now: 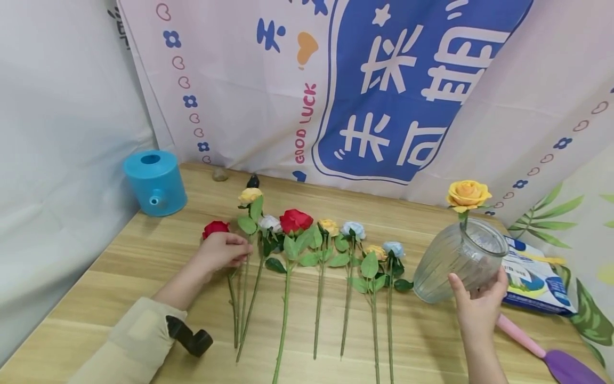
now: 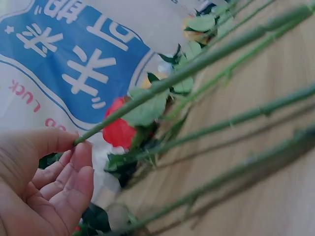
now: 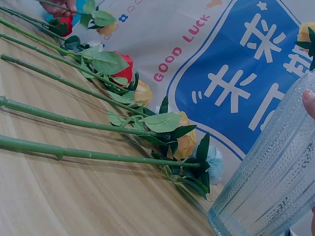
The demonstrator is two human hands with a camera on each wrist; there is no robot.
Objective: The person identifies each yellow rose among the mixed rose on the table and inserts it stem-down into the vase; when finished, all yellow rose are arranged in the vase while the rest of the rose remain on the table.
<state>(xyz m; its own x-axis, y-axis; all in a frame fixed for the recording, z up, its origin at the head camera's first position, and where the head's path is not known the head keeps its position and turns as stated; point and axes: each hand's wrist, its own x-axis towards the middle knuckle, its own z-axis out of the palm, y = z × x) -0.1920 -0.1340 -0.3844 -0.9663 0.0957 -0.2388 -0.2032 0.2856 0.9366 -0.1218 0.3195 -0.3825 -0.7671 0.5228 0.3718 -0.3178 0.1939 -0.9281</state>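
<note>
My left hand [image 1: 224, 250] pinches the green stem of a pale yellow rose [image 1: 250, 196] between thumb and fingers; in the left wrist view the stem [image 2: 162, 86] slants up to the right from the fingertips. Beside that hand lies a red rose [image 1: 216, 229], partly covered by it. On the right, my right hand [image 1: 479, 304] grips a ribbed clear glass vase [image 1: 443, 261], tilted with its mouth to the upper right. One orange-yellow rose [image 1: 468, 195] stands in the vase, its bloom above the rim. In the right wrist view the vase [image 3: 270, 172] fills the right side.
Between the hands, a row of roses lies on the wooden table [image 1: 192, 341]: white [image 1: 270, 223], red [image 1: 296, 221], yellow and light blue [image 1: 353, 230]. A blue watering can [image 1: 155, 184] stands at the back left. Right of the vase are a blue-and-white packet [image 1: 537, 282] and a purple-and-pink shovel [image 1: 571, 368].
</note>
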